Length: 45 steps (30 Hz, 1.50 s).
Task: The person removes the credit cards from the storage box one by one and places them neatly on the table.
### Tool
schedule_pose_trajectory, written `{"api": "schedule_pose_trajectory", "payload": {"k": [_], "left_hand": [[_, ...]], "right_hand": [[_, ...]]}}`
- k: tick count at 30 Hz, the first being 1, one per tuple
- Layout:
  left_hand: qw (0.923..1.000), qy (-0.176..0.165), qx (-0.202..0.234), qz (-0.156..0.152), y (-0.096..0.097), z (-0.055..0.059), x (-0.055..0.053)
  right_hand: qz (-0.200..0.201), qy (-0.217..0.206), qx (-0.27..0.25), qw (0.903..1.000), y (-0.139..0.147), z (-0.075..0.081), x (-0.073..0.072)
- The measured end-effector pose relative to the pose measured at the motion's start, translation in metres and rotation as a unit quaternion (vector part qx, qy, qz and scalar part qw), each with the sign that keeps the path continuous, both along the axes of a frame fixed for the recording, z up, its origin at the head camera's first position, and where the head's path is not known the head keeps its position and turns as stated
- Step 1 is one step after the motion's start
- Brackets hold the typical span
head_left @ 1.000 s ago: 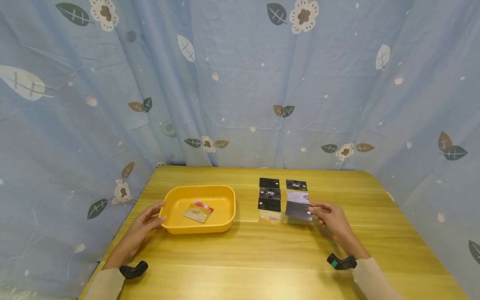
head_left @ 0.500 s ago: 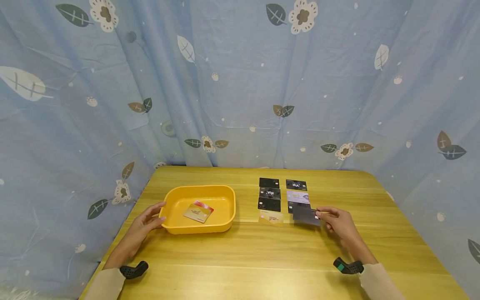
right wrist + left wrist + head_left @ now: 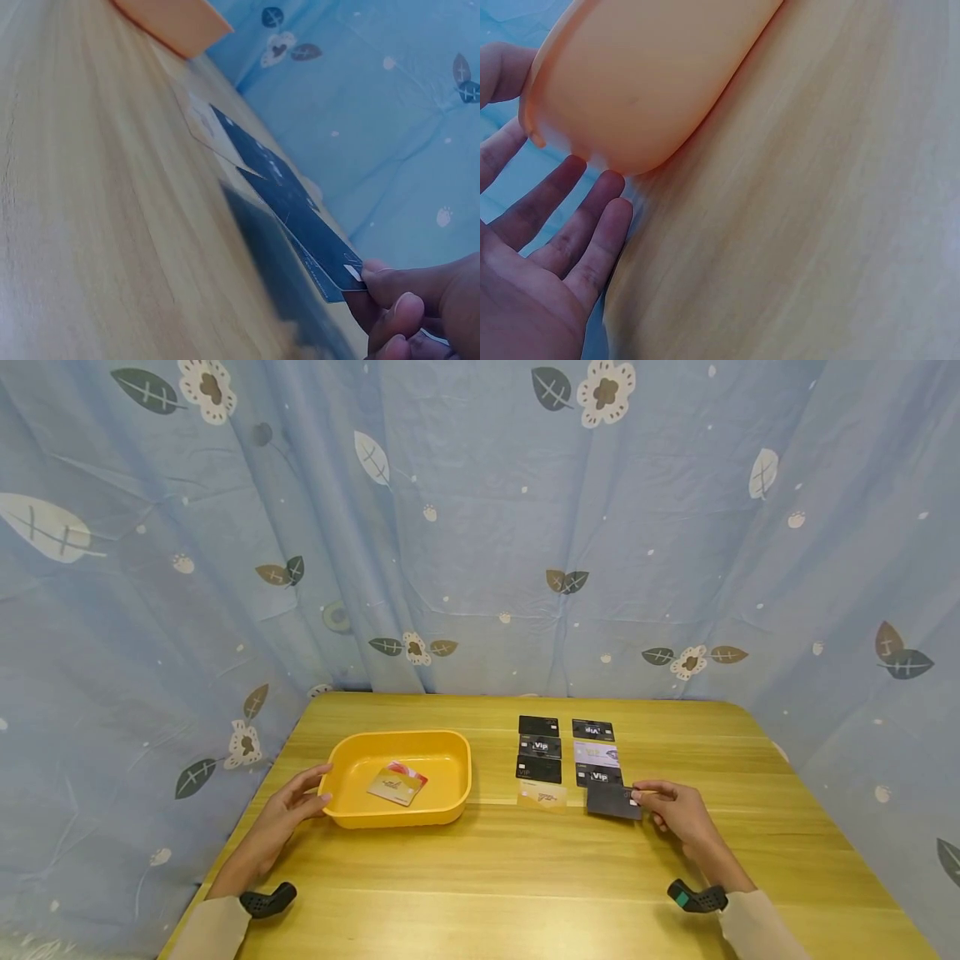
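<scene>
My right hand (image 3: 678, 810) pinches a dark grey card (image 3: 613, 800) by its right end, between thumb and fingers. In the right wrist view the held card (image 3: 300, 221) is tilted over the table, its shadow below. Beyond it in the head view lie a black Vip card (image 3: 598, 775), a lilac card (image 3: 596, 753) and another black Vip card (image 3: 592, 730). My left hand (image 3: 288, 806) holds the left end of the yellow tray (image 3: 457, 806), thumb at the rim; fingertips (image 3: 611, 184) touch its outer wall. A gold card (image 3: 393, 785) overlaps a red card (image 3: 408, 770) inside it.
Left of the held card's column stands a second column: a gold card (image 3: 542, 795) nearest, then black cards (image 3: 538, 768) behind it. The wooden table (image 3: 480, 877) ends at a blue patterned curtain (image 3: 480, 568), which hangs behind and at both sides.
My right hand has drawn the dark card nearer and slightly right, then lowered it, uncovering the black Vip card beyond. The left hand and tray have stayed still.
</scene>
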<state>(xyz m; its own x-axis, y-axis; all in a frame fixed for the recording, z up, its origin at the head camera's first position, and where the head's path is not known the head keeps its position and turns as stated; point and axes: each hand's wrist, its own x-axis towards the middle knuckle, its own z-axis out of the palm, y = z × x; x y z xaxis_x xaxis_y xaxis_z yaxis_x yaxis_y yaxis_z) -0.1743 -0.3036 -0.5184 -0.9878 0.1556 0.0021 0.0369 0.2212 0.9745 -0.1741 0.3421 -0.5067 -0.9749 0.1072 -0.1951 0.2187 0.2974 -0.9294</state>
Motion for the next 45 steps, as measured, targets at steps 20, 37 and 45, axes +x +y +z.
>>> {"api": "schedule_pose_trajectory", "payload": {"k": [20, 37, 45], "left_hand": [[1.0, -0.007, 0.003, 0.006, 0.001, 0.001, 0.0], [0.9999, -0.002, 0.01, 0.004, 0.0, -0.002, 0.0], [1.0, -0.004, 0.007, 0.005, 0.0, -0.001, 0.0]], "right_hand": [[-0.003, 0.01, 0.07, 0.9975, -0.006, -0.012, -0.005], [-0.001, 0.017, 0.075, 0.997, -0.012, -0.011, -0.008], [-0.006, 0.029, 0.087, 0.9958, -0.013, -0.012, -0.008]]}}
